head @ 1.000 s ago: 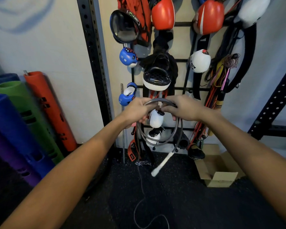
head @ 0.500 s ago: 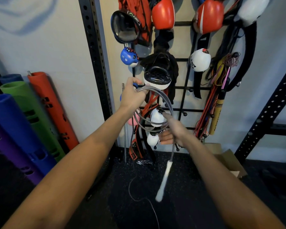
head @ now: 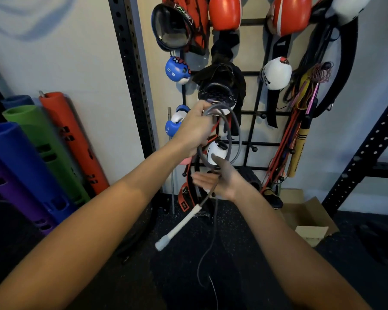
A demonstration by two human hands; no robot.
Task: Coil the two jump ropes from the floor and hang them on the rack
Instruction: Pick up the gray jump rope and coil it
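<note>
Loops clenched in the left hand mid-frame may tangle — the open-fingered right hand barely guides the rope.

Left hand held jump rope coil in front of wall rack, above right hand. Rope handle hung below right hand, over floor. Tubes leaned on wall, left of upright post. Cardboard box sat on floor, right of rack.
</note>
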